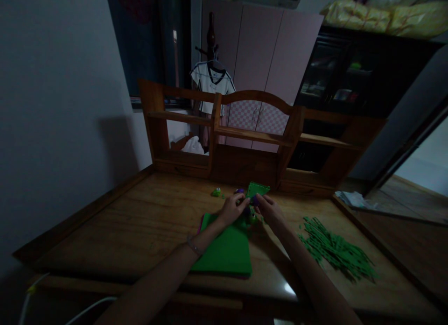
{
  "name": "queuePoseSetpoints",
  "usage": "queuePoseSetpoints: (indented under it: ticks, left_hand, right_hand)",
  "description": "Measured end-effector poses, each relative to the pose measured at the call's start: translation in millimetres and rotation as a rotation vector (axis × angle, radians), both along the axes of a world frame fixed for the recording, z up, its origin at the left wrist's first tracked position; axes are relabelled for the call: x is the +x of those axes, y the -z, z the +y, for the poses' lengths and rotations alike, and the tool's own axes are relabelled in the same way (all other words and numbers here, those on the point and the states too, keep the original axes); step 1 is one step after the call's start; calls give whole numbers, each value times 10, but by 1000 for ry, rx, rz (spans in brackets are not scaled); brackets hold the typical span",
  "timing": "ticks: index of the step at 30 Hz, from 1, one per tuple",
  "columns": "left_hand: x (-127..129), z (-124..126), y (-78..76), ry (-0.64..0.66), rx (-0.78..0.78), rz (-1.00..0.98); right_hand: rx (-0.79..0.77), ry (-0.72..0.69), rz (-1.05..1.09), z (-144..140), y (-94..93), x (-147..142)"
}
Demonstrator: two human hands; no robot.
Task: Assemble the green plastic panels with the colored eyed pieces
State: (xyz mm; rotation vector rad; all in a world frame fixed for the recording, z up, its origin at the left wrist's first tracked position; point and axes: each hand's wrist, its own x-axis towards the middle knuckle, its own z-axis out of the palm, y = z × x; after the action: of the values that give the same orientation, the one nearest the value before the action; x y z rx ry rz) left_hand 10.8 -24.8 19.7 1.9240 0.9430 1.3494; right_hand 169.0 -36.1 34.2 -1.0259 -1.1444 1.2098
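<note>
My left hand (232,208) and my right hand (268,208) meet over the middle of a wooden desk (133,227), fingers pinched together on a small dark purple piece (249,207) between them. A flat green sheet (227,250) lies on the desk under my left wrist. Just beyond my fingers a small green studded plate (257,189) lies tilted. A small green round piece (217,192) and a purple bit (239,191) sit left of that plate. The room is dim, so I cannot tell the held piece's shape.
A heap of thin green strips (332,250) lies on the desk at the right. A wooden shelf hutch (252,138) stands along the desk's back edge. A white wall (52,129) runs along the left. White cables (35,297) hang near the front left corner.
</note>
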Motion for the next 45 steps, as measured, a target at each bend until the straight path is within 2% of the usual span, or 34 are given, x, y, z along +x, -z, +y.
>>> queuePoseSetpoints:
  ticks: [5,17,24,37,42,45]
  left_hand:
    - [1,5,10,17,-22,3]
    - [18,9,28,75,-42,-24]
    - [15,-12,4,93,-54,2]
    - [13,21,37,85,-36,4]
    - [18,21,46,71,0,36]
    - [38,7,55,91,0,39]
  right_hand:
    - [-11,36,26,54,14,67]
    - [-29,-31,65,92,66,108]
    - [-31,-3,-37,36,-2,93]
    - [-7,13,-162,1,21,127]
    - [18,8,-160,7,26,160]
    - [-32,28,-139,-14,27,165]
